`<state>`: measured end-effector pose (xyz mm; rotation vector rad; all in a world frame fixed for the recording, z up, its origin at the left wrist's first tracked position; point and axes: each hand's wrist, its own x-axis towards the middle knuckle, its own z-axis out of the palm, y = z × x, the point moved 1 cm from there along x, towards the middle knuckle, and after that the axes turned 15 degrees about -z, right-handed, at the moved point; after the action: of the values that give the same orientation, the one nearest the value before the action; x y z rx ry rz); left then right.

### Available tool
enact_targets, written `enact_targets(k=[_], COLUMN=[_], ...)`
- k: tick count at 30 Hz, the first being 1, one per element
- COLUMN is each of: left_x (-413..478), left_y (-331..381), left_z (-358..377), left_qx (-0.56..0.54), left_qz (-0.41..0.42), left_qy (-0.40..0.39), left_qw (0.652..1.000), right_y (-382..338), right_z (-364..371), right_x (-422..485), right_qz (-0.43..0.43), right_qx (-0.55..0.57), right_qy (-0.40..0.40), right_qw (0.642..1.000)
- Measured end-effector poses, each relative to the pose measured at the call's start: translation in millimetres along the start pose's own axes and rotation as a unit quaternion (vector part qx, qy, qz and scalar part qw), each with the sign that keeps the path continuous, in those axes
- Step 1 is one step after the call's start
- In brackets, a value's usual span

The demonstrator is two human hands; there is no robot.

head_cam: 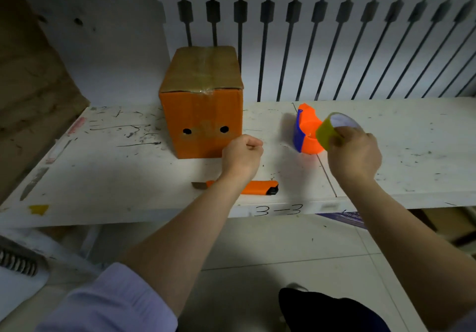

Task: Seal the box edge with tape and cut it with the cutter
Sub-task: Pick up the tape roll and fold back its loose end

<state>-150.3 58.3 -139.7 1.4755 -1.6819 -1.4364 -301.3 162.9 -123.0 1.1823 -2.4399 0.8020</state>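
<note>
At the left of the frame a scribbled white table (116,177) runs across the picture. The box (203,125) stands on it left of centre, its orange front facing the camera. Its brown top carries a glossy strip of tape running front to back, away from the viewer.

Just at the box's lower right corner is the left hand (242,152), clenched in a fist with nothing visible inside it. Whether it pinches a clear tape end cannot be told. Below it, near the table's front edge, lies the cutter (260,187). Its long axis runs left to right with the blade end pointing left, and the left forearm crosses over its middle.

Right of centre an orange and blue dispenser (307,136) stands on the table. Just beside it the right hand (354,155) grips the roll (328,131), lifted off the table, its yellowish band turned toward the box.

The move turns on this: the box lies up and to the left of the roll, with the left hand between them. The roll will probably have to travel leftward over that fist to reach the top edge. The left hand is the nearer one to both box and cutter, so it seems best placed to steady the box and later take the cutter.
</note>
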Motion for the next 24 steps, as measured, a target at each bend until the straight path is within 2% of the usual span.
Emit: enact_targets(k=[3,7,11,18,22,24], left_x=[9,21,31,39,33,27], left_y=[-3,-6,-6,-6,-8,-8], left_z=[13,27,37,50,49,44], left_qx=[0.015,0.03,0.061,0.094,0.088,0.074], left_qz=[0.001,-0.005,0.004,0.011,0.019,0.019], left_qy=[0.004,0.009,0.017,0.018,0.011,0.011], left_qw=[1.0,1.0,0.998,0.995,0.996,0.997], right_y=[29,53,70,89,79,66], right_z=[8,28,50,67,62,57], right_x=[6,12,16,20,17,11], right_qz=[0.022,0.056,0.052,0.041,0.02,-0.003], right_qx=[-0.033,-0.049,-0.062,0.0,-0.062,-0.046], right_qy=[0.005,-0.029,-0.065,-0.082,-0.028,0.006], right_qw=[0.999,0.997,0.995,0.996,0.997,0.999])
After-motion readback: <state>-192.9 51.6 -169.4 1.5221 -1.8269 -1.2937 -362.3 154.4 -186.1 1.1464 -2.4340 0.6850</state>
